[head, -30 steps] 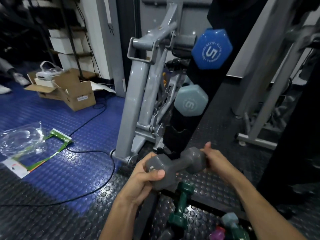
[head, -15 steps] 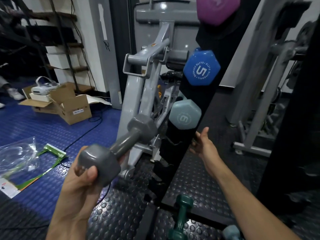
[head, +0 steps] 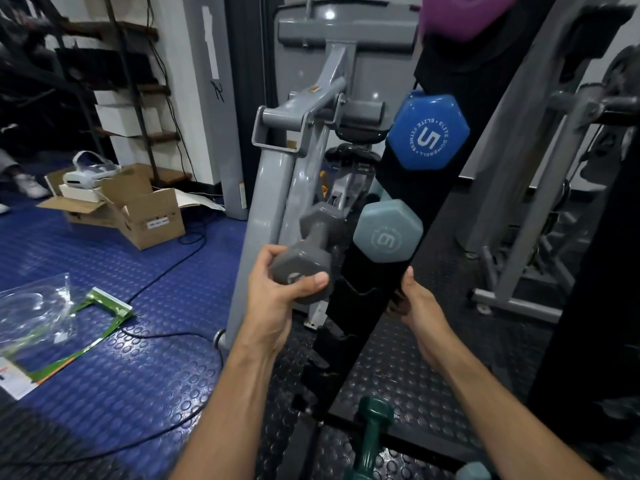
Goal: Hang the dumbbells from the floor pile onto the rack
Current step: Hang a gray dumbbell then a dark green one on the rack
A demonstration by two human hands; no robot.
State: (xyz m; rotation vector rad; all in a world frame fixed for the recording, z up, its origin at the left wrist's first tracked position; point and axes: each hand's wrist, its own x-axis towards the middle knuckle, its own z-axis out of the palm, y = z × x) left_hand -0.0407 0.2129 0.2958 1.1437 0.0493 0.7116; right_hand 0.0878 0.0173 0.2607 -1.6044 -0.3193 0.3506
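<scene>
Over a studded black and blue rubber floor [head: 104, 375], the left hand [head: 273, 299] grips a grey dumbbell [head: 308, 254] beside the black rack [head: 363, 306], whose edge the right hand [head: 419, 303] clasps.

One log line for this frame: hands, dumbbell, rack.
left hand: holds grey dumbbell beside rack | right hand: grips rack edge | dumbbell not yet hung

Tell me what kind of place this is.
Most likely a small gym or workout room. Coloured hex dumbbells such as the blue dumbbell hang on a black rack, a grey weight machine stands beside it, and the studded rubber floor is typical gym matting.
</scene>
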